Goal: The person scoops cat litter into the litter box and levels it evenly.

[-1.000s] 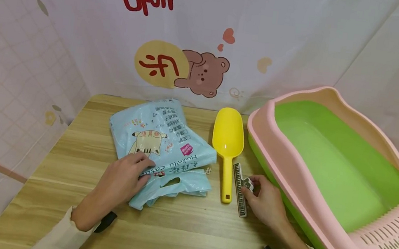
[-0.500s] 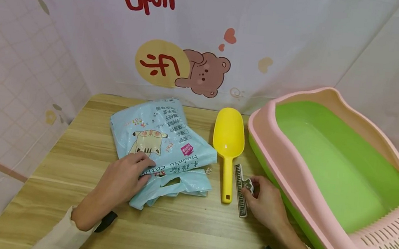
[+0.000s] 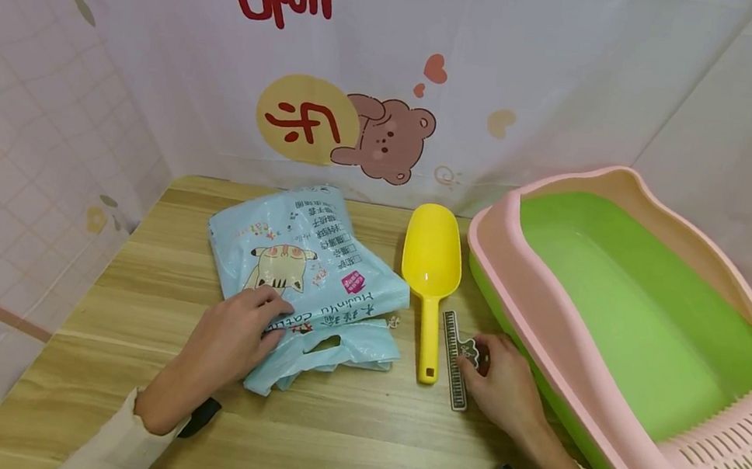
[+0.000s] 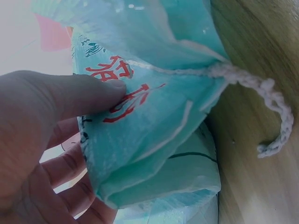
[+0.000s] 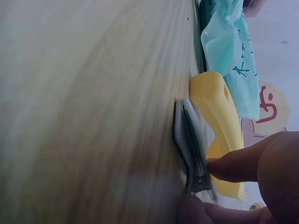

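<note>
A light blue cat litter bag point(image 3: 303, 257) lies on the wooden table, its top end folded toward me. At the fold, my left hand point(image 3: 222, 341) pinches the bag, with the thumb on the printed face in the left wrist view and the other fingers partly hidden behind the plastic. A small flat sealing clip point(image 3: 457, 366) with a striped edge lies right of the yellow scoop point(image 3: 433, 253). My right hand point(image 3: 505, 383) pinches the clip's grip between thumb and finger. Seen from the right wrist, the clip point(image 5: 189, 140) stays low at the tabletop.
A large pink-rimmed green litter box point(image 3: 619, 319) takes up the right side, close beside my right hand. White braided string point(image 4: 275, 107) trails from the bag's seam. A printed cloth wall point(image 3: 543, 75) stands behind the table point(image 3: 349, 450).
</note>
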`<state>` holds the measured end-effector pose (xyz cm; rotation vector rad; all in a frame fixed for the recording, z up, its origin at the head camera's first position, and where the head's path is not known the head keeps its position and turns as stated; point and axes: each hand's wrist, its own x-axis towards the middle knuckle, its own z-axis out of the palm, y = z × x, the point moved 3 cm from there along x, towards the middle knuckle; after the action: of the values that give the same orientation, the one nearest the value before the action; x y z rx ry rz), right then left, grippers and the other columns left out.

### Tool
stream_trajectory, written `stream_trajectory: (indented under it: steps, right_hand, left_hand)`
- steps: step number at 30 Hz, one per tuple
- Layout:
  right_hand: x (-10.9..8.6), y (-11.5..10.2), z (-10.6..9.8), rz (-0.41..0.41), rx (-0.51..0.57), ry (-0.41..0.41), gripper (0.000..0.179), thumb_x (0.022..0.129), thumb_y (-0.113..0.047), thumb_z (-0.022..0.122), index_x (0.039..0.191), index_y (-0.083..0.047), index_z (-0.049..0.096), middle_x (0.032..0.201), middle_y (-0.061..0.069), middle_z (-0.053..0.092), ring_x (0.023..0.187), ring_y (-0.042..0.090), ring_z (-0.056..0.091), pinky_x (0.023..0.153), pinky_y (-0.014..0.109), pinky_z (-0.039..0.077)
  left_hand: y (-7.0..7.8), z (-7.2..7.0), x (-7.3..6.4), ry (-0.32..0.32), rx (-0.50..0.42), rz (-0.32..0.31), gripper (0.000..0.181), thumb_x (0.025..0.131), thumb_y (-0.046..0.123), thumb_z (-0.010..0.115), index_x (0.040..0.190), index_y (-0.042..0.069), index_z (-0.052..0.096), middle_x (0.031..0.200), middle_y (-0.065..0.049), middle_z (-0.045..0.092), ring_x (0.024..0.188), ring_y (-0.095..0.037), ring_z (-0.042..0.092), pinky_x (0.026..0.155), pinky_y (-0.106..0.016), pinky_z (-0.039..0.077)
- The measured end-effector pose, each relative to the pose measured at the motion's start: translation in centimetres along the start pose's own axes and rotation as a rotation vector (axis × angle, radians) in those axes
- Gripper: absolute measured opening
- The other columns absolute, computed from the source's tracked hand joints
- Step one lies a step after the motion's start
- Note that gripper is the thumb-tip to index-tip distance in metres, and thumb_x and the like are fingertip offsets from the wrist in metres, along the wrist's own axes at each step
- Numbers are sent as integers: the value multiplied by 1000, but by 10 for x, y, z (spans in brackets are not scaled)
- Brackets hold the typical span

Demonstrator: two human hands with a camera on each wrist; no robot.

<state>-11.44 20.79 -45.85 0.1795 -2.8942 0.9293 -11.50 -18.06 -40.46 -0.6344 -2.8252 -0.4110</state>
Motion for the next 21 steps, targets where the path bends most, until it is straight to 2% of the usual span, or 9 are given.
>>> stream_trajectory:
  steps: [10,16,18,21]
  right_hand:
    - [0,0,-3,-7,-7,7,40,97,-21,80,126,5,73,108,14,69,84,22,63,76,45,55]
    - [2,-2,-5,-29,-6,21,43,96,-21,80,129,5,72,100,11,66,81,21,59,74,43,51]
    - [4,-4,-6,-32,-6,24,44,96,-21,80,131,4,71,103,12,67,86,25,62,78,47,54]
    - [5,-7,-8,-36,0,21,47,97,-22,80,134,5,69,115,19,70,101,36,68,89,56,56]
  left_hand:
    - [0,0,0,-6,-2,-7,29,86,7,94,112,5,82,111,-9,74,97,-30,74,76,-49,63]
    - [0,0,0,-6,-1,-6,29,85,8,94,111,6,81,111,-10,74,97,-30,74,76,-50,63]
    - [0,0,0,-6,0,-5,29,85,8,94,111,6,81,111,-10,74,98,-30,74,76,-50,63]
    - [0,0,0,-7,0,-7,30,85,8,94,112,6,81,111,-10,74,98,-30,74,76,-50,63]
